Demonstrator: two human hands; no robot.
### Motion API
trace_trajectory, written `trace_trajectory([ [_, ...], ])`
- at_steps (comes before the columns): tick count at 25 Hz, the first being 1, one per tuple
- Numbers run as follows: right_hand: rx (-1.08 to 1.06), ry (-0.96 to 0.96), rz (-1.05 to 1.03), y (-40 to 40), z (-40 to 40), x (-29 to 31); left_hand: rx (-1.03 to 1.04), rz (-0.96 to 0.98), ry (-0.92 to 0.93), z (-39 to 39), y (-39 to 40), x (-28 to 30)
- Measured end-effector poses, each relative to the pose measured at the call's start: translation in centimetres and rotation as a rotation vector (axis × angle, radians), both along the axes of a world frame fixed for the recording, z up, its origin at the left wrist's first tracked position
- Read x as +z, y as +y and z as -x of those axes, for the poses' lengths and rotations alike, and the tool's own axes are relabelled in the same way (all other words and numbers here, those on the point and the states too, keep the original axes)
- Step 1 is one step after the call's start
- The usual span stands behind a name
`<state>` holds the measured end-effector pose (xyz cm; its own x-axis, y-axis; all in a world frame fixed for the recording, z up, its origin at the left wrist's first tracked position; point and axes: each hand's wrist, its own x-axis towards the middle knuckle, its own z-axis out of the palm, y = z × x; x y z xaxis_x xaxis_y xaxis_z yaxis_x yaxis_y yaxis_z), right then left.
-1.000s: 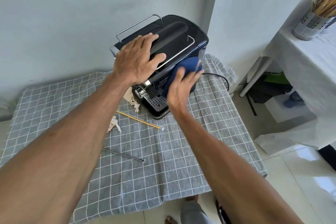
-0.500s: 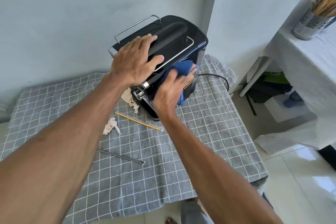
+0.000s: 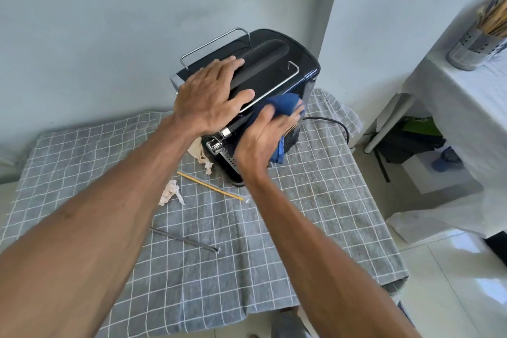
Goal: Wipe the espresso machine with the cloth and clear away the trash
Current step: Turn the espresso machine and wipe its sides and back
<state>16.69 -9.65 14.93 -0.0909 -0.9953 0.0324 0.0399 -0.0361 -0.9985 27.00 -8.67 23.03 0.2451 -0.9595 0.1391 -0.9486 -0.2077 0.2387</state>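
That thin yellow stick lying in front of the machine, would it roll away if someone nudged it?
The yellow stick looks thin and straight, so it is probably light and stiff. If round, it might roll, though the wrinkled checked cloth would likely stop it soon. Being so slim and flat on the fabric, it may be fiddly to pinch up.

Bright, soft daylight; wide-angle bending at the edges, the utensil holder (image 3: 476, 46) blurred.
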Motion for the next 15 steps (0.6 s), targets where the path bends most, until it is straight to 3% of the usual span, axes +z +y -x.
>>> trace_trajectory([
  [2,-0.088,-0.029,-0.128,-4.2,1.0,1.5,-0.015,-0.002,-0.015,0.0,0.0,0.1],
  [4,-0.098,-0.006,-0.123,-5.5,1.0,1.9,-0.002,0.016,-0.024,0.2,-0.1,-0.2],
  [11,0.073,0.069,0.222,5.3,-0.9,-2.0,-0.007,0.021,-0.01,0.0,-0.1,-0.2],
  [15,-0.168,-0.111,-0.182,-1.2,0.2,1.4,-0.014,0.002,-0.027,0.0,0.0,-0.2],
])
